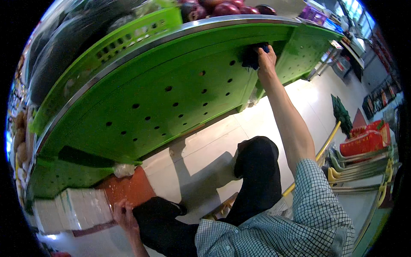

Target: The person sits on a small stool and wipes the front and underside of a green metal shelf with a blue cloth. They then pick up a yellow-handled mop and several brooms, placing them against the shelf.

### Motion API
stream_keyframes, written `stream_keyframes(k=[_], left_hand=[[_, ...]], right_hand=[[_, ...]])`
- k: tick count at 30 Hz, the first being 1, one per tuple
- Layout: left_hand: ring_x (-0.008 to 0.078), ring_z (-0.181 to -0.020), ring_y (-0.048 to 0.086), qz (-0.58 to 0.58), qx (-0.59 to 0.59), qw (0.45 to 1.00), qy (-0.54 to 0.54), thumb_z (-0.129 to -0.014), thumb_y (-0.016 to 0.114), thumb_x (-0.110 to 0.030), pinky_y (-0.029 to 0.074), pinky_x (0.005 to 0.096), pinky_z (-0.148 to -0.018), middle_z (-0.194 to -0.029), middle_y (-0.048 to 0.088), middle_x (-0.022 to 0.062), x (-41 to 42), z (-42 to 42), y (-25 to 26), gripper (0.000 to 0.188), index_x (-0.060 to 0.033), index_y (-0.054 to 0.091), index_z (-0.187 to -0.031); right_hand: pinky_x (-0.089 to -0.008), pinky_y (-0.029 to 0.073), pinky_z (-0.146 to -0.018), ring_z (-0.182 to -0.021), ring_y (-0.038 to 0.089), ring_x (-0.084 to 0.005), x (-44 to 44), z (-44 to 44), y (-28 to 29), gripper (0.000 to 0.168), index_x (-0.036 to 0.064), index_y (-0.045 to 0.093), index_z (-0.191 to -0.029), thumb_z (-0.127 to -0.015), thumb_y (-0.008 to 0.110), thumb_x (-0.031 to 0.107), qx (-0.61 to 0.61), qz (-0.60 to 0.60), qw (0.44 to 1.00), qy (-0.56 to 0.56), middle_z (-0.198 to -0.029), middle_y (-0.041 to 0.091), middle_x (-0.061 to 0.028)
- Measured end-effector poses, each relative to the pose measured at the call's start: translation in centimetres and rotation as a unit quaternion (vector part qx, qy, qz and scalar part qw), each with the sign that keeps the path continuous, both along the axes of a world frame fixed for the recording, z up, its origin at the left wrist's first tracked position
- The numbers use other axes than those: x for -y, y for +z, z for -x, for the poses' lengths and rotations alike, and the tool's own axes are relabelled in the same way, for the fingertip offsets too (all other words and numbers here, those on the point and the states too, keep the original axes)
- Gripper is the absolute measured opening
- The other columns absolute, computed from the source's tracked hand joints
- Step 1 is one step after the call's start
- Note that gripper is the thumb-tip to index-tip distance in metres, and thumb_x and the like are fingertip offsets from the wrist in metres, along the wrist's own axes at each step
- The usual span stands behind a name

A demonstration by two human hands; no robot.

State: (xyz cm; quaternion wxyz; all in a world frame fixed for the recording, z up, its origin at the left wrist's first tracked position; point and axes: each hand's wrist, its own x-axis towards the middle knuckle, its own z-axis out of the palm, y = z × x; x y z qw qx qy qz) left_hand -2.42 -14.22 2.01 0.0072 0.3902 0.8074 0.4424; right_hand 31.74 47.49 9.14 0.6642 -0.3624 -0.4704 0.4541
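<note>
My right hand [267, 61] reaches up to the front of a green metal display stand [189, 77] and grips a dark blue cloth [251, 57]. The cloth lies against the green panel, just under the stand's top rim, beside a dark opening. Round holes dot the panel in rows. At the lower left, my left hand [123, 213] is beside my knee, near stacked white packs [80, 208] in clear wrap and a reddish-brown board [128, 188]. Its fingers are partly curled and blurred; whether they touch anything is unclear.
On the stand are dark red round produce [226, 9] and a green plastic basket [144, 29]. A yellow-edged cart [356, 173] stands close at my right, with a red container [366, 138] behind it. A dark green bundle [341, 114] lies on the tiled floor.
</note>
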Motion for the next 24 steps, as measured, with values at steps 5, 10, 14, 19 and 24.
stream_keyframes(k=[5,10,14,19,24], left_hand=[[0.0165,-0.073,0.060,-0.043,0.027,0.999,-0.011,-0.092,0.060,0.001,0.054,0.0300,-0.069,-0.092,0.060,0.0098,0.4,-0.1,0.2,0.009,0.0002,0.062,-0.100],[0.0198,-0.080,0.066,-0.016,0.088,0.996,0.025,-0.092,0.059,0.001,0.055,0.0299,-0.074,-0.101,0.063,0.0125,0.2,-0.8,2.4,0.010,0.0022,0.063,-0.101],[0.0200,-0.081,0.066,-0.022,0.069,0.997,0.037,-0.091,0.061,0.001,0.055,0.0295,-0.074,-0.101,0.065,0.0132,1.1,-0.6,2.1,0.010,0.0031,0.066,-0.100],[0.0198,-0.082,0.066,-0.055,0.078,0.995,0.040,-0.089,0.063,0.001,0.054,0.0288,-0.073,-0.101,0.066,0.0140,1.6,-0.8,3.0,0.012,0.0031,0.067,-0.100],[0.0204,-0.080,0.068,-0.039,-0.007,0.998,0.042,-0.089,0.064,0.001,0.055,0.0297,-0.072,-0.099,0.066,0.0139,2.3,-0.7,3.8,0.012,0.0024,0.068,-0.100]], right_hand=[[-0.0387,0.040,-0.103,-0.117,0.051,-0.0272,3.2,4.8,-2.6,0.069,0.000,0.029,-0.150,-0.092,0.062,0.016,0.051,-0.012,0.999,0.011,-0.129,0.051,-0.0168],[-0.0326,0.045,-0.084,-0.092,0.053,-0.0185,10.9,11.8,-1.8,0.047,-0.001,0.045,-0.130,-0.091,0.064,0.017,0.000,-0.112,0.992,0.060,-0.107,0.058,-0.0082],[-0.0234,0.046,-0.074,-0.083,0.054,-0.0090,14.6,16.6,-2.7,0.042,0.002,0.049,-0.126,-0.091,0.069,0.013,0.035,-0.117,0.986,0.115,-0.097,0.059,-0.0007],[-0.0216,0.040,-0.063,-0.076,0.048,-0.0083,23.0,24.0,-0.8,0.015,0.003,0.053,-0.103,-0.089,0.061,0.002,-0.028,-0.132,0.977,0.162,-0.089,0.054,-0.0004],[-0.0218,0.042,-0.063,-0.075,0.048,-0.0083,27.4,30.1,-1.5,0.024,0.004,0.055,-0.112,-0.088,0.058,0.002,0.078,-0.149,0.975,0.143,-0.090,0.054,0.0011]])
